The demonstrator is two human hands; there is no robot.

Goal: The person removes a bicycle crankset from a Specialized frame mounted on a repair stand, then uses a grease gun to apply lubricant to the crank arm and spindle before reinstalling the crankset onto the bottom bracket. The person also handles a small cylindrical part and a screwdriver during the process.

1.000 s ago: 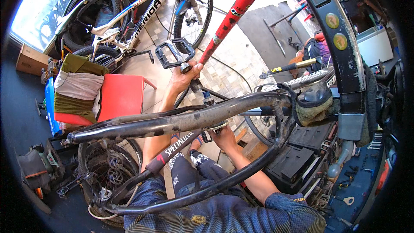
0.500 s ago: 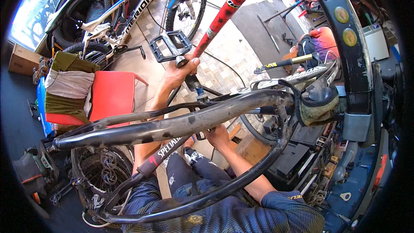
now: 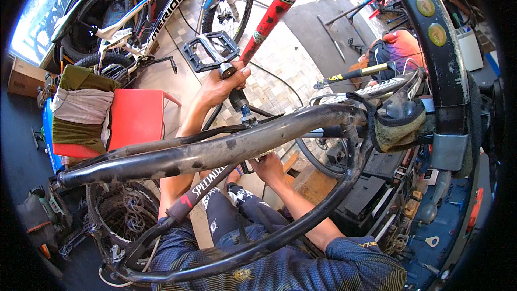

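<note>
A worn black bicycle frame [image 3: 183,161] crosses in front of me, held at its right end by a cloth-padded stand clamp [image 3: 396,124]. Above its top edge, my left hand [image 3: 218,86] is closed around the round metal head at the lower end of a red tube [image 3: 272,13]. A black shaft with a blue end [image 3: 245,112] runs down from that grip to the frame. Just beyond the fingers is a flat platform pedal [image 3: 210,52]. Below the frame's tube, my right hand [image 3: 267,167] has curled fingers, partly hidden; what they hold cannot be made out.
A red chair [image 3: 137,118] draped with cloth stands at left, with a white-and-blue bicycle [image 3: 161,19] behind it. At right, another person [image 3: 401,51] crouches near a floor mat [image 3: 318,27]. Tools lie on a blue surface [image 3: 417,258]. A wheel [image 3: 121,210] sits lower left.
The whole view has shifted slightly left. The red tube's upper end has moved a little left. Both hands keep the same grip in nearly the same places.
</note>
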